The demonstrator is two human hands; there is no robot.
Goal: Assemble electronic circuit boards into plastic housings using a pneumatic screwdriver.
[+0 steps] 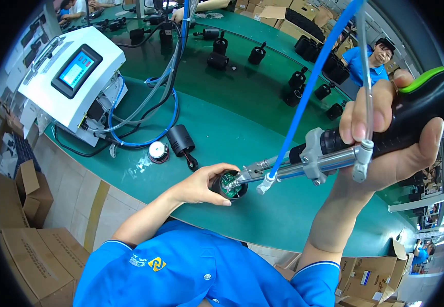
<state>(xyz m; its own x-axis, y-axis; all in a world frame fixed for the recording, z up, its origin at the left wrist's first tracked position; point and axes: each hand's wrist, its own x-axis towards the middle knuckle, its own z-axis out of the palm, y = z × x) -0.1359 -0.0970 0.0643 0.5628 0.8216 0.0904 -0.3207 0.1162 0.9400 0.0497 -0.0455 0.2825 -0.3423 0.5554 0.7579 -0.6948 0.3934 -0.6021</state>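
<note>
My left hand wraps around a small black cylindrical housing standing on the green table, with a green circuit board showing inside it. My right hand grips a black powered screwdriver with a green trigger. Its metal nose points left and down into the housing, touching the board. A blue air hose and a clear tube run up from the tool.
A white controller box with a screen and tangled cables stands at the left. Another black housing and a round silver part lie near it. Several black housings stand farther back. A person in blue sits opposite. Cardboard boxes fill the floor.
</note>
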